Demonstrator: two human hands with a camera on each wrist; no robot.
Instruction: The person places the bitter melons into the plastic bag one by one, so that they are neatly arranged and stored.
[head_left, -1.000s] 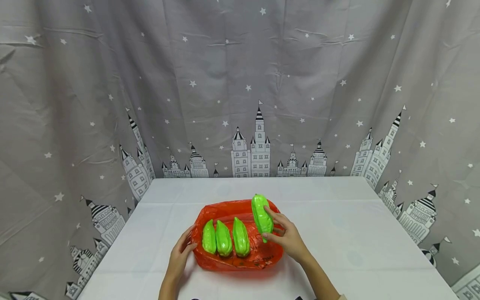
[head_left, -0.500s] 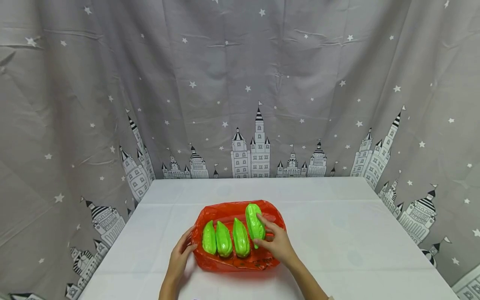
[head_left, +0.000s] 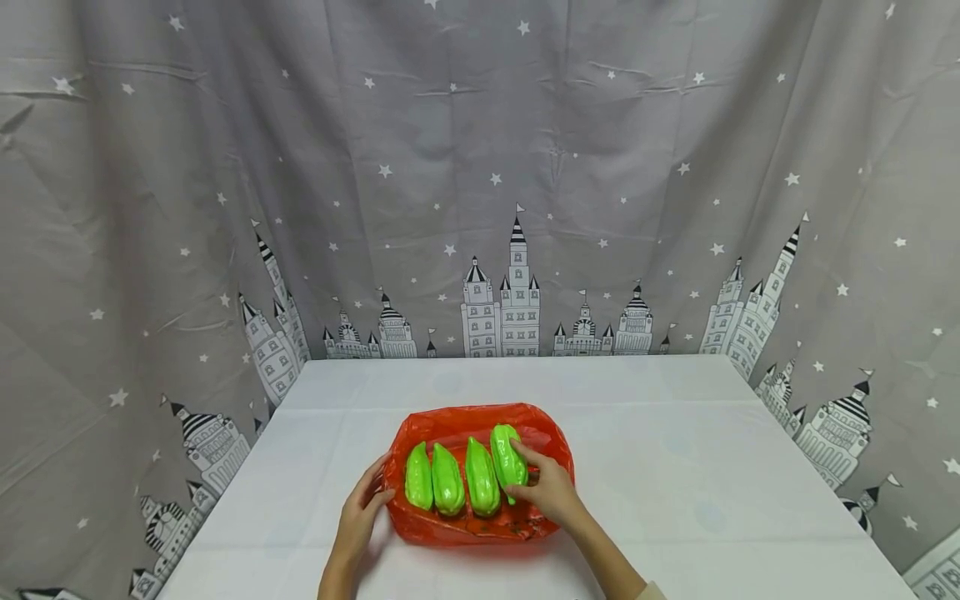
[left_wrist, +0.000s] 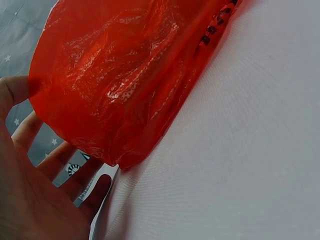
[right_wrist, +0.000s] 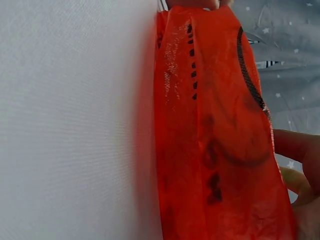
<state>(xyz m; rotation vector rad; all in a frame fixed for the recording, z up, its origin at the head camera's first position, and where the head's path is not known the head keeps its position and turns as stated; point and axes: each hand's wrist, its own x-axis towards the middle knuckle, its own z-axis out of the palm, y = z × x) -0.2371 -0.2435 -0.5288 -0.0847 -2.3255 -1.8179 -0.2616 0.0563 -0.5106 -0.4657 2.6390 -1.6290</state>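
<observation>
A red plastic bag (head_left: 517, 417) lies spread open on the white table, with several glossy green ridged star fruits (head_left: 447, 479) side by side inside. My left hand (head_left: 358, 510) touches the bag's left end, its fingers spread against the rim. In the left wrist view those fingers (left_wrist: 30, 130) reach behind the red film, thumb apart from the rest. My right hand (head_left: 553, 492) reaches over the bag's right side and holds the rightmost star fruit (head_left: 506, 450) between thumb and fingers, low in the bag. The right wrist view shows the bag's printed side (right_wrist: 220, 125), which hides this fruit.
White cloth covers the table (head_left: 712, 467). A grey curtain (head_left: 420, 167) printed with castles and stars hangs behind it and along both sides.
My right hand has moved left and down with its star fruit, from above the bag's right rim to a spot beside the other fruits. The left hand stays in place.
</observation>
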